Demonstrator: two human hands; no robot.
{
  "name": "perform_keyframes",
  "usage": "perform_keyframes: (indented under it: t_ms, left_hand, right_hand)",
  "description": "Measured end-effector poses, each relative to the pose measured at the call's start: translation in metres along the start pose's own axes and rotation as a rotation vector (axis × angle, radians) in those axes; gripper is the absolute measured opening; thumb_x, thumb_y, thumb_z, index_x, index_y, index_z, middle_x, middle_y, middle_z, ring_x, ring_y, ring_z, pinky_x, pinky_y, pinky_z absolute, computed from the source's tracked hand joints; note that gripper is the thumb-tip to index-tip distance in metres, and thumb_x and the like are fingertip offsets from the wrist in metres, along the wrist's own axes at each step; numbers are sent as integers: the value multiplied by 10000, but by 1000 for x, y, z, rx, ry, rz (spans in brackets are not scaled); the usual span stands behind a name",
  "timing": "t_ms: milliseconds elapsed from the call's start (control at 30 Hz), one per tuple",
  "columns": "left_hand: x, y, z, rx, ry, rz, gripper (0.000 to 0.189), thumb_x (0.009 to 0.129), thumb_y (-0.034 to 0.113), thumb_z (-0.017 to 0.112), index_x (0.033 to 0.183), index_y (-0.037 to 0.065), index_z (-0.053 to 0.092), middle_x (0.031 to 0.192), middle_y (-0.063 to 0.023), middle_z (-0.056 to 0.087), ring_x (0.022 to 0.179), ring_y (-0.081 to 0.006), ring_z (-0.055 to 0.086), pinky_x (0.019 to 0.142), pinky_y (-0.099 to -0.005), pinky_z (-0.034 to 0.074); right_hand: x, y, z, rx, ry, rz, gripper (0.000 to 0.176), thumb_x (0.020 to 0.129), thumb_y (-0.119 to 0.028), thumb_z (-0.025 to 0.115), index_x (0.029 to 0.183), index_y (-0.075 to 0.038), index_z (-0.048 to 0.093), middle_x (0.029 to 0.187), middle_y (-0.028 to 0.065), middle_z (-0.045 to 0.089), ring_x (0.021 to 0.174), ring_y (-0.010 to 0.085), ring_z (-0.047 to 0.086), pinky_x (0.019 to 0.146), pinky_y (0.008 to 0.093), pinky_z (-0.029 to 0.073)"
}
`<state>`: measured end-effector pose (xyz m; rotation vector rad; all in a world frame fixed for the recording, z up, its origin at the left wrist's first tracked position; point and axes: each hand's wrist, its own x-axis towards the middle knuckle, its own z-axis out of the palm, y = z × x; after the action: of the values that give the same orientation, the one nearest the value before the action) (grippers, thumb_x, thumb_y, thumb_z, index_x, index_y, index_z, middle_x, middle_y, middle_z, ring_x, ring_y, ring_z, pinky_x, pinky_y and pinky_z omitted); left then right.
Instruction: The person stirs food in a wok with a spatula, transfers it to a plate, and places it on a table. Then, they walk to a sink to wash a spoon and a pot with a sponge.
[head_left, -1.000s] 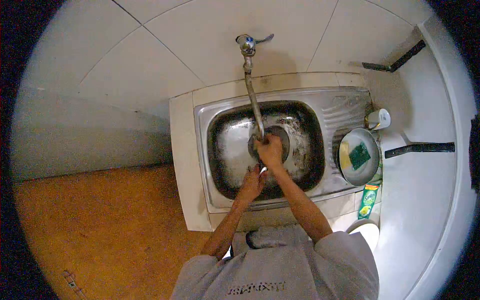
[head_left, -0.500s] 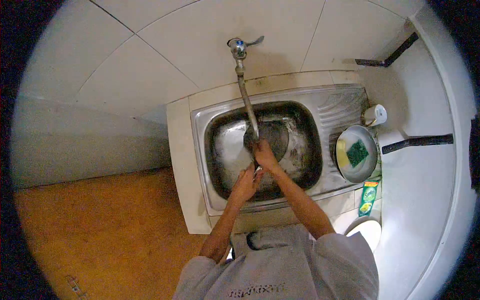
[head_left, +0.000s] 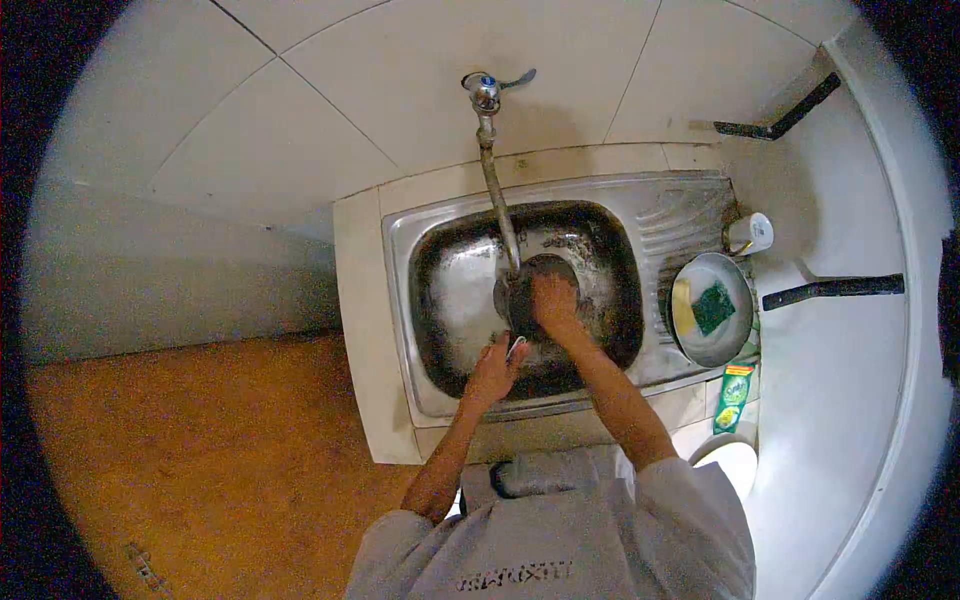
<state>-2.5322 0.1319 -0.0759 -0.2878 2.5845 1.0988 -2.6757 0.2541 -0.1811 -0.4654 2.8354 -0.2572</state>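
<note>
A dark round pan point(head_left: 522, 318) is tilted in the sink basin point(head_left: 440, 345), under the end of the faucet spout point(head_left: 503, 222). My left hand point(head_left: 492, 374) is closed around its handle near the basin's front, where a pale bit shows between thumb and fingers. My right hand point(head_left: 555, 303) lies over the dark inner face of the pan, fingers pointing away from me and blurred, so whether they hold anything I cannot tell. The spout's tip ends just left of my right hand.
On the drainboard at right sits a metal bowl point(head_left: 712, 345) with a green scouring pad point(head_left: 714, 308) and a yellow piece point(head_left: 683, 305). A white mug point(head_left: 752, 234) lies behind it. In front are a green packet point(head_left: 734, 398) and a white round object point(head_left: 735, 465).
My right hand has moved from near the spout tip and handle, to the right and onto the pan's face. My left hand keeps its hold on the handle.
</note>
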Motion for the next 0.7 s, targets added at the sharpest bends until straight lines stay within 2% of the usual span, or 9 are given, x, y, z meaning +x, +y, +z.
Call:
perform_keyframes:
  t_ms: [67, 200, 267, 300, 367, 467, 600, 667, 700]
  left_hand:
    - [10, -39, 30, -40, 80, 68, 560, 912, 370, 461, 1231, -84, 390, 1068, -296, 545, 1031, -455, 491, 895, -476, 391]
    - [28, -67, 28, 28, -33, 38, 581, 915, 413, 433, 1199, -94, 428, 1075, -317, 534, 1049, -448, 490, 899, -469, 394]
    - [30, -59, 6, 42, -2, 52, 541, 917, 405, 435, 1151, -80, 483, 1039, -322, 549, 1022, -439, 516, 874, -471, 408]
    - [29, -32, -27, -67, -132, -88, 514, 916, 416, 429, 1077, -63, 529, 985, -321, 564, 980, -428, 543, 843, -474, 419]
    - [39, -22, -51, -182, -254, -228, 503, 916, 427, 423, 1003, -46, 575, 931, -321, 580, 938, -416, 571, 813, -476, 430]
    - [65, -63, -48, 57, -164, 92, 556, 916, 465, 391, 869, -58, 573, 709, -275, 594, 685, -400, 614, 669, -466, 465]
    - [84, -41, -85, 222, -390, -77, 595, 902, 496, 396, 842, -73, 559, 661, -255, 592, 634, -396, 610, 623, -481, 464]
    - [106, -39, -90, 306, -486, -131, 593, 903, 494, 392, 824, -72, 554, 660, -244, 598, 626, -388, 612, 622, -480, 465]
    - [109, -28, -95, 388, -588, -177, 592, 903, 491, 388, 806, -71, 548, 659, -233, 603, 619, -379, 613, 620, -478, 467]
  right_hand:
    - [-23, 9, 8, 169, 145, -286, 270, 727, -196, 593, 956, -53, 592, 887, 205, 604, 863, 345, 611, 673, 481, 500]
    - [-2, 6, 69, 63, -144, -210, 308, 724, -173, 578, 1005, -47, 582, 967, 229, 596, 882, 366, 600, 712, 497, 490]
    - [23, -2, 64, 184, -889, -372, 397, 701, -169, 595, 1066, -23, 547, 1073, 242, 559, 933, 399, 564, 767, 501, 461]
    - [19, -1, 85, 182, -893, -376, 397, 701, -169, 595, 1066, -23, 547, 1073, 242, 559, 933, 399, 564, 767, 501, 461]
    - [12, 8, 144, 260, -307, -536, 441, 691, -140, 609, 1101, -10, 514, 1068, 243, 548, 988, 413, 529, 794, 498, 438]
    - [-3, -32, 41, 587, -227, -453, 450, 701, -104, 609, 1124, -2, 493, 1063, 251, 529, 1028, 411, 494, 845, 482, 420]
    - [6, -54, -10, 532, -33, -599, 329, 751, -81, 541, 1070, -11, 504, 1002, 229, 530, 989, 406, 491, 823, 475, 417]
    - [19, -47, 8, 122, 434, -697, 220, 781, -131, 513, 975, -28, 513, 941, 199, 531, 916, 384, 502, 778, 439, 416]
    - [26, -43, 8, 125, 435, -698, 220, 781, -131, 513, 975, -28, 513, 941, 199, 531, 916, 384, 502, 778, 439, 416]
